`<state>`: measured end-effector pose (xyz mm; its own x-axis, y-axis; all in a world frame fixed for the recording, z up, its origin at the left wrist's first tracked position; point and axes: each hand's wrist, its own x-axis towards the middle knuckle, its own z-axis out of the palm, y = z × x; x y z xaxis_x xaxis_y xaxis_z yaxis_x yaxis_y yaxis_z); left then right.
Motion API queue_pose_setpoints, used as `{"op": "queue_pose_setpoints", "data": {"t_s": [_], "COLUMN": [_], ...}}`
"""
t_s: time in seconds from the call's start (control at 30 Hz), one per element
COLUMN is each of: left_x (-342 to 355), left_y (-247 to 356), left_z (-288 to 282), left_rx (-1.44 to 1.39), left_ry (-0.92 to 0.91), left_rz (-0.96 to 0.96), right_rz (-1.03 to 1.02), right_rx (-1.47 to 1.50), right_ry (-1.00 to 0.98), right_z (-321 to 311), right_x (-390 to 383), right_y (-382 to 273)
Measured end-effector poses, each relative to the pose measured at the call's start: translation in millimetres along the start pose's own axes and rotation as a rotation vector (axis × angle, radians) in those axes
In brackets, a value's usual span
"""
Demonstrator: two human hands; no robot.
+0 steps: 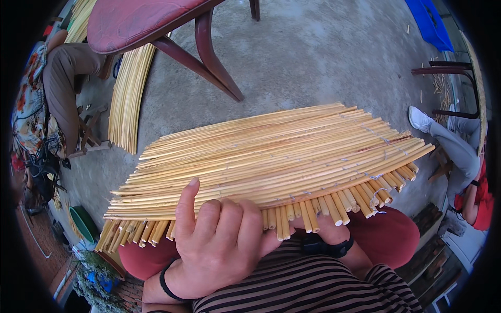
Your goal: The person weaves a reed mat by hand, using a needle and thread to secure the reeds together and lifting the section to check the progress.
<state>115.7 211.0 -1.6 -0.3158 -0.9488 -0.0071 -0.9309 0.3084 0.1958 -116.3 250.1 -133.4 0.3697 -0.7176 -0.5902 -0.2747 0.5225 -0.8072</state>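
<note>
A mat of pale reed sticks [276, 151], tied with thin bluish string, lies across my lap, with a lower layer of sticks jutting out along its near edge. My left hand [216, 240] grips that near edge from above, its middle fingers bent over the sticks and the little finger raised along the top. My right hand [326, 232] is beneath the mat at the right, beside the left; its fingers are hidden by the sticks. A black watch sits on the right wrist.
A red-seated chair [135, 23] stands ahead, beside long reed bundles [128, 99]. Seated people are at left [70, 88] and right [464, 167]. A green basin [83, 224] is at lower left, a blue crate [428, 21] and dark chair [449, 73] at the right.
</note>
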Motion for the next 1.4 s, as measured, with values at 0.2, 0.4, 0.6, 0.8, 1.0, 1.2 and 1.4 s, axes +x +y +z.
{"op": "queue_pose_setpoints", "data": {"t_s": [0.2,0.4,0.6,0.8,1.0,1.2,1.4], "left_x": [1,-2,-3,-4,-6,-12,-12], "left_y": [-1,-3,-4,-7,-8,-8,-10], "left_z": [4,8,2,1,-4,-4,-2], "left_rx": [0.041,0.052,-0.027,-0.081,-0.154,-0.181,-0.199], "left_ry": [0.042,0.039,-0.003,-0.048,-0.103,-0.072,-0.056], "left_rz": [0.084,0.097,0.077,0.075,0.0,-0.043,-0.031], "right_rz": [0.007,0.016,0.007,-0.006,-0.022,-0.036,-0.039], "right_rx": [0.019,0.041,0.021,0.015,0.009,-0.002,-0.018], "right_ry": [0.03,0.049,0.094,0.104,0.121,0.129,0.138], "right_z": [2,3,-6,-6,-4,-5,-5], "right_x": [-7,-9,-11,-10,-11,-9,-10], "right_y": [4,12,4,2,2,1,-1]}}
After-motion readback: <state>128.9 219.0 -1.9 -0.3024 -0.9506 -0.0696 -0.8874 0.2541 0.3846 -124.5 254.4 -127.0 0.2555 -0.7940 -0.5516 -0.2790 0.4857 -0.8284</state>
